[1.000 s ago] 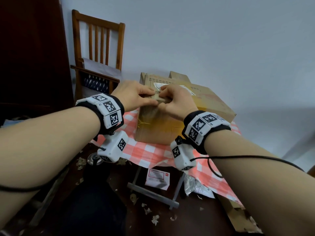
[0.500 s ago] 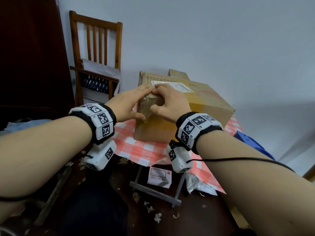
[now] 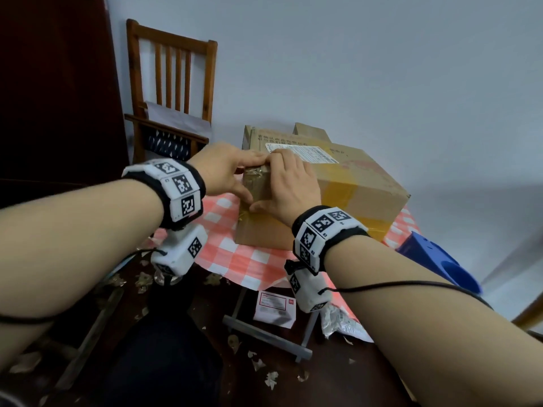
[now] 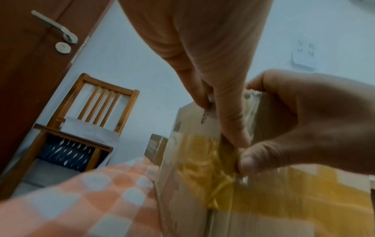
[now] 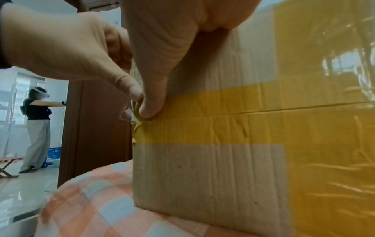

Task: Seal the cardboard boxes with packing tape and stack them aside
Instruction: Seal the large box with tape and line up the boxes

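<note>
My right hand point(image 3: 289, 183) and left hand point(image 3: 224, 171), frame center, press thumbs and flat fingers on tape point(image 5: 213, 126) at the box point(image 3: 352, 183) corner, gripping nothing. Best rub outward, flattening wrinkles. Box sits on checkered cloth point(image 3: 235, 254); chair point(image 3: 173, 92) upper left.

Brown cardboard box point(image 3: 346, 183) — yellow tape point(image 5: 253, 128) across its seam — upright on checked cloth.

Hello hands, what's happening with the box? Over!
Left hand and right hand pressing tape down on cardboard box corner. Nothing in the way.
</note>
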A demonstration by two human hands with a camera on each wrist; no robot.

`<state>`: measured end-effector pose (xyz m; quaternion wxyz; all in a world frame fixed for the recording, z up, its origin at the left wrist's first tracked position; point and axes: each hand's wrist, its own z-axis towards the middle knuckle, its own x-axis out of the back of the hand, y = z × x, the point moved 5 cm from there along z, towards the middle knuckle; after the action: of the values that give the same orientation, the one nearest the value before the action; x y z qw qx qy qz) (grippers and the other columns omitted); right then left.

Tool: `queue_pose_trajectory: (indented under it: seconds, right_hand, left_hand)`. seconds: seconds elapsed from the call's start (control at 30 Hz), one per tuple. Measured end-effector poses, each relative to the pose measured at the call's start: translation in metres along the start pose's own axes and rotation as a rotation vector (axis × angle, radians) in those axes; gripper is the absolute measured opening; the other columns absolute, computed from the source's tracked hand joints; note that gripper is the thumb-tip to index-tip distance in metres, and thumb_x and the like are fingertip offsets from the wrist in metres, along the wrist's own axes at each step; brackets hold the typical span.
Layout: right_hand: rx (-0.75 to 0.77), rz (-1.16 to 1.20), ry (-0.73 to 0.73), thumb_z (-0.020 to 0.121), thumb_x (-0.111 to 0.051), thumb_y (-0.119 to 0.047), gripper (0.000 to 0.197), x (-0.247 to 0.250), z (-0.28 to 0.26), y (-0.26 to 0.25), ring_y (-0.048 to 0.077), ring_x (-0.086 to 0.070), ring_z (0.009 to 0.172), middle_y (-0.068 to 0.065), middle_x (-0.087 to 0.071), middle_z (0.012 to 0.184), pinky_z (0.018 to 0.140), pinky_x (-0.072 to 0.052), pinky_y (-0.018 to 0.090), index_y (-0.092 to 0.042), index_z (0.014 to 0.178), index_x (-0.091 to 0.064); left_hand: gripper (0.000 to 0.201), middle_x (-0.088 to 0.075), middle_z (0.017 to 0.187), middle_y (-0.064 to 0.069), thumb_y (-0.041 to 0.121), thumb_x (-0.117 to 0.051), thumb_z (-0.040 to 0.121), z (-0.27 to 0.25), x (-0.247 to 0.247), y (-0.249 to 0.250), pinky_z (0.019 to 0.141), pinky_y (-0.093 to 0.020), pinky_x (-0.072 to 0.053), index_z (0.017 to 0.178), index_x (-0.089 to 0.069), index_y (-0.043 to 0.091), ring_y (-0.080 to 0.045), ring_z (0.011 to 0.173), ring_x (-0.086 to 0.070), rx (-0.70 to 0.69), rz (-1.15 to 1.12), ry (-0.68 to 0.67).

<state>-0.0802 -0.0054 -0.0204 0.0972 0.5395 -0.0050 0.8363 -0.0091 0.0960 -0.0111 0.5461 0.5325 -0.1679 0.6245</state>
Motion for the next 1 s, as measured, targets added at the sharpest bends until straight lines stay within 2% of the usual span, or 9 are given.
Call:
queue_pose_trajectory:
  seconds: [0.1,0.23,0.37,0.47,0.6,0.7,0.87,0.93,1.0]
  right_hand:
    - [0.02,0.081,-0.043,0.077,-0.071,-0.045,0.064,0.005,0.003,0.002,0.021,-0.042,0.122,0.004,-0.044,0.131,0.101,-0.031,0.031,-0.013,0.126,-0.044]
    - [-0.012,0.306,-0.028,0.085,-0.061,-0.026,0.04,0.017,0.005,0.012,0.022,-0.051,0.112,0.005,-0.05,0.124,0.087,-0.039,0.026,-0.011,0.121,-0.053]
    - [-0.037,0.49,-0.039,0.076,-0.054,-0.029,0.057,0.024,0.006,0.007,0.025,-0.053,0.11,0.007,-0.052,0.123,0.087,-0.047,0.034,-0.026,0.132,-0.047]
    - [0.005,0.302,-0.129,0.083,-0.051,-0.032,0.049,0.023,0.009,0.0,0.028,-0.048,0.112,0.008,-0.048,0.126,0.092,-0.045,0.037,-0.04,0.132,-0.047]
    - [0.034,0.078,-0.148,0.094,-0.04,-0.051,0.033,0.025,0.013,-0.015,0.032,-0.043,0.117,0.004,-0.05,0.127,0.096,-0.039,0.044,-0.036,0.119,-0.055]
    - [0.002,0.053,-0.141,0.096,-0.04,-0.042,0.026,0.024,0.016,-0.023,0.033,-0.043,0.116,0.007,-0.05,0.122,0.097,-0.037,0.047,-0.027,0.111,-0.055]
    - [-0.013,0.067,-0.059,0.092,-0.043,-0.032,0.024,0.019,0.017,-0.034,0.033,-0.042,0.112,0.012,-0.049,0.116,0.091,-0.041,0.043,-0.019,0.108,-0.053]
    - [-0.028,0.077,-0.042,0.09,-0.045,-0.031,0.023,0.019,0.019,-0.036,0.033,-0.042,0.113,0.013,-0.048,0.117,0.09,-0.042,0.043,-0.018,0.108,-0.053]
    - [-0.045,0.065,-0.025,0.091,-0.047,-0.029,0.024,0.018,0.021,-0.038,0.033,-0.041,0.114,0.013,-0.048,0.119,0.09,-0.042,0.043,-0.018,0.11,-0.053]
  left_hand:
    - [0.07,-0.058,0.127,0.013,0.022,-0.084,0.065,0.009,0.014,-0.003,0.098,-0.02,-0.036,0.13,-0.057,0.025,-0.005,0.114,-0.052,0.134,-0.025,-0.098]
    - [0.058,-0.065,0.106,0.014,-0.006,-0.073,0.073,0.006,0.018,-0.004,0.075,-0.005,-0.045,0.124,-0.061,0.019,0.01,0.094,-0.06,0.249,-0.46,-0.102]
    - [0.056,-0.057,0.123,-0.003,-0.011,-0.059,0.078,-0.012,0.009,-0.011,0.091,-0.028,-0.047,0.13,-0.055,0.011,-0.013,0.115,-0.053,0.394,-0.726,0.138]
    - [0.046,-0.064,0.114,-0.01,-0.004,-0.068,0.08,-0.024,-0.006,-0.018,0.087,-0.028,-0.054,0.124,-0.057,0.004,-0.019,0.104,-0.063,0.433,-0.852,0.163]
    - [0.02,-0.073,0.08,0.003,0.0,-0.07,0.079,-0.029,-0.011,-0.024,0.07,-0.013,-0.054,0.092,-0.071,0.015,-0.005,0.077,-0.067,0.391,-0.769,0.181]
    - [0.023,-0.071,0.064,0.011,-0.005,-0.068,0.08,-0.027,-0.01,-0.027,0.066,-0.009,-0.052,0.096,-0.07,0.011,0.002,0.065,-0.065,0.389,-0.747,0.16]
    - [0.013,-0.071,0.072,0.001,0.0,-0.066,0.084,-0.031,-0.008,-0.027,0.069,-0.014,-0.056,0.095,-0.071,0.004,-0.002,0.067,-0.066,0.404,-0.71,0.151]
    - [0.002,-0.07,0.076,-0.007,0.01,-0.07,0.083,-0.032,-0.007,-0.024,0.062,-0.017,-0.057,0.084,-0.07,0.008,-0.01,0.067,-0.067,0.449,-0.667,0.194]
    - [0.01,-0.069,0.072,-0.009,0.013,-0.073,0.081,-0.034,-0.004,-0.025,0.053,-0.017,-0.055,0.078,-0.069,0.006,-0.01,0.057,-0.067,0.501,-0.591,0.245]
